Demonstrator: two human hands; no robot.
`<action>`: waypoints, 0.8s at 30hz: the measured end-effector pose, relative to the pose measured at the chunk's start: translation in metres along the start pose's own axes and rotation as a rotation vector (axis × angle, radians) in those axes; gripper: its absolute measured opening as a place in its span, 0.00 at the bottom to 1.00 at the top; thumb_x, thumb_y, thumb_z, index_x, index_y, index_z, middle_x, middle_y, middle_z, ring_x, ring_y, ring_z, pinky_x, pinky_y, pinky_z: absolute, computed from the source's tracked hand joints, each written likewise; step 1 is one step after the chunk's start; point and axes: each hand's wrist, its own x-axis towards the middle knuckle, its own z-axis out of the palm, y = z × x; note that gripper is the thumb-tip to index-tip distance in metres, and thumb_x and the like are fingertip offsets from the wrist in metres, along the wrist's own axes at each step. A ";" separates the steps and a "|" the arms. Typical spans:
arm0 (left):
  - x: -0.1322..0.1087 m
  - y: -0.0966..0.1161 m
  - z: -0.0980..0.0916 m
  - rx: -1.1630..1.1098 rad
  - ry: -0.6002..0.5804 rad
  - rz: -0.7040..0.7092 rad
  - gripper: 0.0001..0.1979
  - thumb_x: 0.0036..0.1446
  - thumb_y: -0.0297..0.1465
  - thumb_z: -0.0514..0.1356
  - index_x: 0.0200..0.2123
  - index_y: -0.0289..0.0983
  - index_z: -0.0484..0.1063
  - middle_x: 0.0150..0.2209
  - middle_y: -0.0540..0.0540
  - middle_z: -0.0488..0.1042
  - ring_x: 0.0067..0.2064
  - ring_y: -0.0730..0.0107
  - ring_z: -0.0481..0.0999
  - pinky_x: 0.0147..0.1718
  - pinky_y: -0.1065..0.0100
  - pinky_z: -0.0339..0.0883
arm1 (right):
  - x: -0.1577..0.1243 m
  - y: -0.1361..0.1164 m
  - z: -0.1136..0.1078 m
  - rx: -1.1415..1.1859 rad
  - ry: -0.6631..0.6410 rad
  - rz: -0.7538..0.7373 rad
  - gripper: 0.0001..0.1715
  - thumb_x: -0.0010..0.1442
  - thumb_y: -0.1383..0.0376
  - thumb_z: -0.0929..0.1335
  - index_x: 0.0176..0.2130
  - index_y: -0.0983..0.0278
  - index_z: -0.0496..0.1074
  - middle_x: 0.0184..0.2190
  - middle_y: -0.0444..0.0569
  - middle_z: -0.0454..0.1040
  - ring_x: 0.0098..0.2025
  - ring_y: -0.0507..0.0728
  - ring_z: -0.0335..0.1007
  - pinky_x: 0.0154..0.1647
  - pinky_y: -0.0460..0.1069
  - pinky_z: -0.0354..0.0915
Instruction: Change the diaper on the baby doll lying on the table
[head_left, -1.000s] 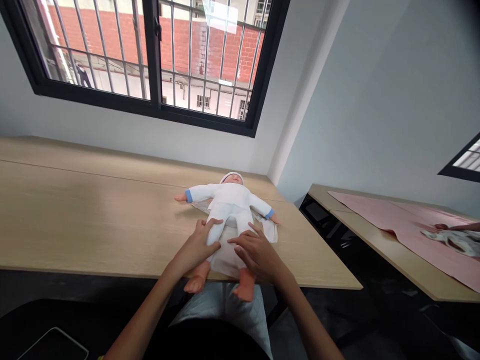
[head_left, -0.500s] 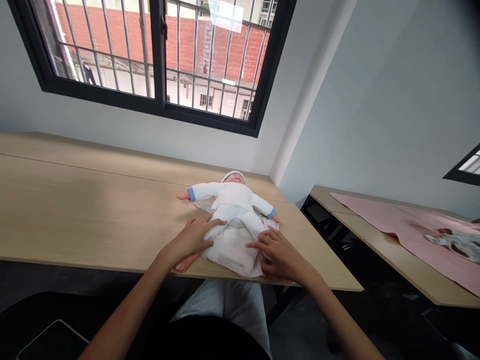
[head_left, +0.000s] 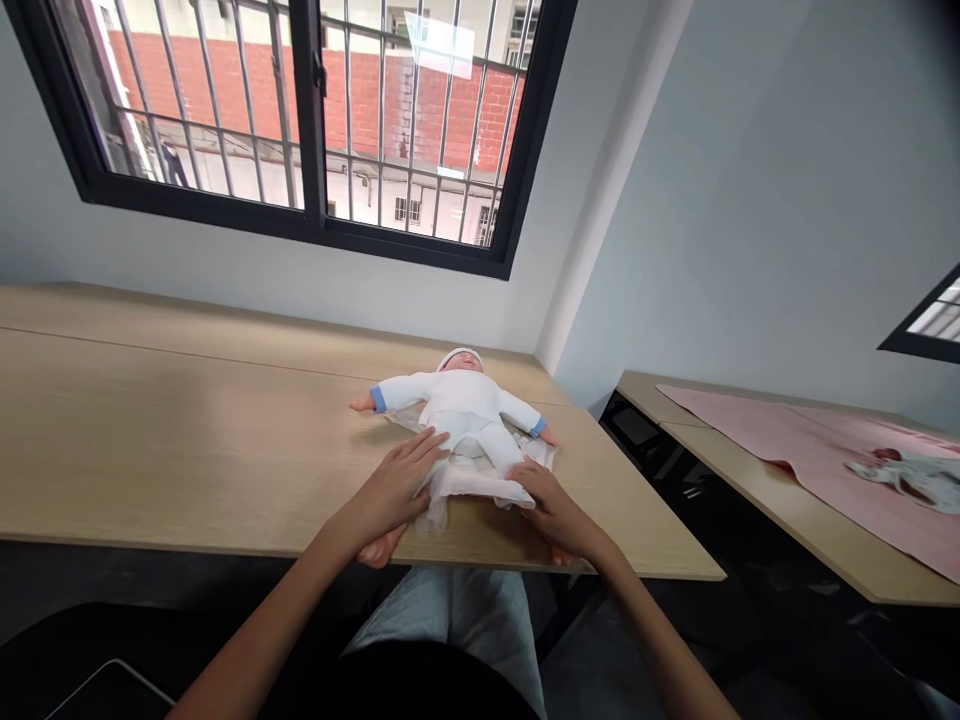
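Note:
A baby doll (head_left: 463, 398) in a white suit with blue cuffs and a white cap lies on its back, feet toward me. Beneath its hips and legs is a white diaper (head_left: 487, 487), its near end raised and folded up between the legs. My left hand (head_left: 401, 480) rests on the leg at the left, fingers stretched toward the hip; its thumb, partly hidden, is beside the diaper's left edge. Closed at the diaper's right corner is my right hand (head_left: 556, 508), its fingers partly hidden. The doll's bare feet show below my hands at the table's edge.
The doll lies on a light wooden table (head_left: 187, 440) below a barred window (head_left: 315, 130). Across a gap at the right, another table holds a pink cloth (head_left: 757, 440) with a whitish clothed figure (head_left: 911, 478) on it. A phone-like dark object (head_left: 112, 695) is at lower left.
The diaper's near end has come up off the table and moved toward the doll's body. My left hand has shifted slightly up along the leg, and my right hand has closed on the corner.

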 end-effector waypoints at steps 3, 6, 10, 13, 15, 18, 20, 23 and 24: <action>0.001 -0.002 -0.002 -0.027 -0.011 -0.021 0.31 0.50 0.20 0.52 0.59 0.40 0.63 0.67 0.45 0.56 0.69 0.60 0.50 0.63 0.56 0.51 | -0.003 0.004 0.000 0.057 -0.012 0.033 0.18 0.60 0.72 0.59 0.47 0.62 0.69 0.49 0.52 0.71 0.57 0.60 0.61 0.66 0.62 0.49; 0.005 0.000 -0.007 -0.037 0.016 -0.028 0.24 0.53 0.20 0.53 0.51 0.43 0.72 0.63 0.45 0.63 0.66 0.59 0.56 0.60 0.56 0.56 | -0.003 0.003 0.000 0.081 -0.023 0.035 0.17 0.60 0.71 0.59 0.46 0.61 0.69 0.49 0.51 0.71 0.57 0.60 0.61 0.67 0.63 0.46; 0.011 0.003 -0.012 -0.061 0.046 -0.007 0.17 0.54 0.22 0.54 0.44 0.43 0.75 0.56 0.45 0.69 0.59 0.61 0.65 0.56 0.60 0.60 | 0.000 -0.001 -0.001 0.154 -0.005 0.023 0.13 0.63 0.68 0.59 0.45 0.61 0.69 0.47 0.50 0.72 0.54 0.59 0.64 0.69 0.62 0.42; 0.014 0.003 -0.014 -0.094 0.071 0.020 0.16 0.55 0.23 0.55 0.44 0.44 0.75 0.52 0.46 0.70 0.56 0.61 0.66 0.55 0.62 0.61 | 0.001 0.000 0.000 0.229 -0.009 0.055 0.13 0.66 0.62 0.60 0.46 0.61 0.69 0.48 0.50 0.72 0.55 0.59 0.63 0.68 0.61 0.43; 0.015 0.004 -0.014 -0.115 0.082 0.039 0.16 0.56 0.24 0.55 0.43 0.45 0.75 0.49 0.47 0.71 0.54 0.61 0.66 0.54 0.62 0.62 | 0.001 0.002 0.001 0.276 -0.020 0.077 0.16 0.67 0.57 0.60 0.46 0.61 0.69 0.48 0.51 0.72 0.56 0.60 0.63 0.67 0.60 0.49; 0.019 0.004 -0.015 -0.114 0.077 0.035 0.11 0.57 0.27 0.55 0.38 0.44 0.76 0.47 0.47 0.70 0.53 0.60 0.65 0.52 0.63 0.63 | 0.002 0.004 0.001 0.332 -0.012 0.111 0.24 0.67 0.49 0.59 0.47 0.62 0.71 0.50 0.53 0.72 0.56 0.61 0.63 0.63 0.59 0.56; 0.023 0.005 -0.014 -0.074 0.066 0.030 0.09 0.57 0.27 0.56 0.35 0.42 0.76 0.47 0.46 0.70 0.54 0.58 0.64 0.52 0.63 0.63 | 0.002 0.005 -0.001 0.371 0.000 0.137 0.28 0.65 0.45 0.59 0.47 0.62 0.72 0.51 0.54 0.71 0.57 0.62 0.63 0.62 0.58 0.57; 0.028 0.004 -0.013 -0.003 0.056 0.040 0.09 0.56 0.26 0.56 0.34 0.41 0.76 0.47 0.44 0.68 0.55 0.58 0.63 0.52 0.61 0.63 | 0.002 0.007 -0.002 0.460 0.003 0.191 0.30 0.64 0.43 0.60 0.46 0.62 0.74 0.50 0.53 0.73 0.53 0.62 0.67 0.59 0.57 0.62; 0.028 0.004 -0.013 0.010 0.052 0.049 0.09 0.57 0.26 0.56 0.34 0.41 0.76 0.47 0.44 0.68 0.55 0.57 0.62 0.52 0.60 0.63 | 0.001 0.008 -0.002 0.494 0.010 0.214 0.30 0.63 0.42 0.60 0.45 0.62 0.74 0.49 0.53 0.73 0.51 0.62 0.68 0.57 0.57 0.64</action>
